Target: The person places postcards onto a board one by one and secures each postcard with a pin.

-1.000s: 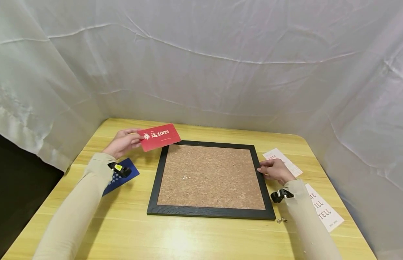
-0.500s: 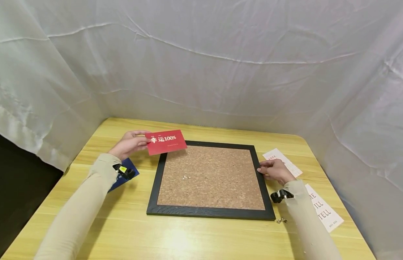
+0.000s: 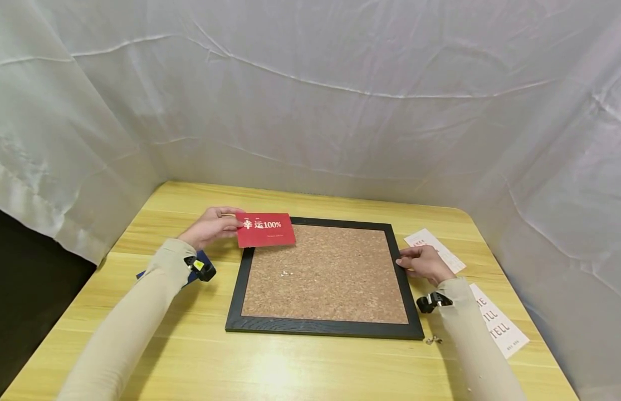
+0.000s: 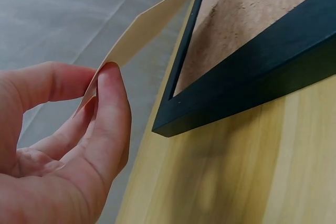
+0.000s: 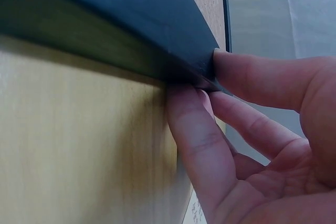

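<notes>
My left hand (image 3: 210,227) pinches a red card (image 3: 267,229) with white lettering by its left end. The card overlaps the back left corner of a black-framed cork board (image 3: 330,273) in the head view. The left wrist view shows the card's pale back (image 4: 142,32) tilted above the frame corner (image 4: 170,121). On the opposite side, my right hand (image 3: 424,263) grips the right edge of the board's frame. There, in the right wrist view, one fingertip (image 5: 223,61) lies on the frame's top face and others are against its side.
A blue card (image 3: 206,260) lies partly hidden under my left forearm. Two white printed cards (image 3: 448,257) (image 3: 502,326) lie at the right. Small metallic pieces (image 3: 433,340) sit by the board's front right corner. Pale curtains (image 3: 310,111) surround the wooden table (image 3: 290,367).
My left hand has carried the red card right and toward me, over the board's back left corner, and the card has turned more level. My right hand stays in place.
</notes>
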`<action>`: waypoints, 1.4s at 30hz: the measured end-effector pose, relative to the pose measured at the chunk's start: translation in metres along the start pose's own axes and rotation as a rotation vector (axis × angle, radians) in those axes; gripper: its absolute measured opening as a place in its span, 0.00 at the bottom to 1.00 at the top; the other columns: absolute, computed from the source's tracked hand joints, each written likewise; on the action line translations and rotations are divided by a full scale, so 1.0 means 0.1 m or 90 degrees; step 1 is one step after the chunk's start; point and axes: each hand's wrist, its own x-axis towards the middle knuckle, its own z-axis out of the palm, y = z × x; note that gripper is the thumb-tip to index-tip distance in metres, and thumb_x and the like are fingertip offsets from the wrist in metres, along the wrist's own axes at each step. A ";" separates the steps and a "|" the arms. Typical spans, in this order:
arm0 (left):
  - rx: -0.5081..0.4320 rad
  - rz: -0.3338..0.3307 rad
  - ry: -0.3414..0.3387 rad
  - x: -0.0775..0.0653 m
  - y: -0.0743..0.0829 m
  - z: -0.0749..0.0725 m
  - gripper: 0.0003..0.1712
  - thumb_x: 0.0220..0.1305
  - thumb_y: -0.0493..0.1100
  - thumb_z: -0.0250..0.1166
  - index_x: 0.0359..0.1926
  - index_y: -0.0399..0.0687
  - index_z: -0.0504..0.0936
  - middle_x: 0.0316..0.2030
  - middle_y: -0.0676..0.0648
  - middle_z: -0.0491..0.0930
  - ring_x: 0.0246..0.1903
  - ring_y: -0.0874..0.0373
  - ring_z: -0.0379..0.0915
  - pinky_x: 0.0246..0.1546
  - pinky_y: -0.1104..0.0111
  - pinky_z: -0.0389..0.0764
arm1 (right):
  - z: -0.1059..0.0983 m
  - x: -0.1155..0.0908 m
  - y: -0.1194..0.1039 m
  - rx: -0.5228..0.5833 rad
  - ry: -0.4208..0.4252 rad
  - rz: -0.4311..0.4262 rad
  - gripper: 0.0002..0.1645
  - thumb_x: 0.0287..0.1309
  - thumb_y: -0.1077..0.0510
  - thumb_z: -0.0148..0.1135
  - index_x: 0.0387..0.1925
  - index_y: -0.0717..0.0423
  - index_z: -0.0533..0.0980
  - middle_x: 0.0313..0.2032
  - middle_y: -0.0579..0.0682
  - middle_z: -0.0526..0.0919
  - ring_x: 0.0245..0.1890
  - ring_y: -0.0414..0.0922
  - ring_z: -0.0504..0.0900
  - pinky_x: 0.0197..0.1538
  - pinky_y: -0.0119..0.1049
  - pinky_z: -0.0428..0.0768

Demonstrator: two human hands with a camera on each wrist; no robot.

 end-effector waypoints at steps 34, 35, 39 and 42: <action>0.397 -0.024 0.008 0.09 -0.03 0.32 0.34 0.73 0.42 0.63 0.74 0.32 0.66 0.35 0.43 0.83 0.28 0.56 0.75 0.30 0.68 0.78 | 0.01 0.00 0.02 0.001 0.003 0.002 0.31 0.71 0.59 0.63 0.69 0.72 0.69 0.63 0.72 0.77 0.50 0.46 0.87 0.55 0.47 0.87; 0.410 -0.027 0.006 0.11 -0.03 0.32 0.35 0.73 0.43 0.64 0.74 0.33 0.66 0.34 0.44 0.83 0.27 0.57 0.74 0.28 0.69 0.76 | 0.01 0.00 0.02 0.003 0.002 0.003 0.31 0.71 0.59 0.63 0.69 0.72 0.69 0.63 0.72 0.77 0.50 0.46 0.87 0.55 0.47 0.87; 0.454 -0.015 0.010 0.17 -0.04 0.34 0.38 0.71 0.42 0.67 0.75 0.30 0.64 0.31 0.46 0.80 0.25 0.59 0.70 0.24 0.70 0.68 | 0.01 -0.01 0.01 0.005 0.003 0.005 0.31 0.71 0.59 0.63 0.69 0.71 0.69 0.62 0.71 0.78 0.49 0.45 0.87 0.55 0.47 0.87; 0.470 -0.016 0.030 0.19 -0.03 0.36 0.42 0.69 0.42 0.69 0.75 0.29 0.62 0.28 0.47 0.80 0.24 0.60 0.68 0.25 0.70 0.67 | 0.01 -0.02 0.01 0.007 0.002 0.005 0.31 0.72 0.59 0.63 0.69 0.72 0.69 0.62 0.71 0.78 0.49 0.45 0.86 0.55 0.47 0.87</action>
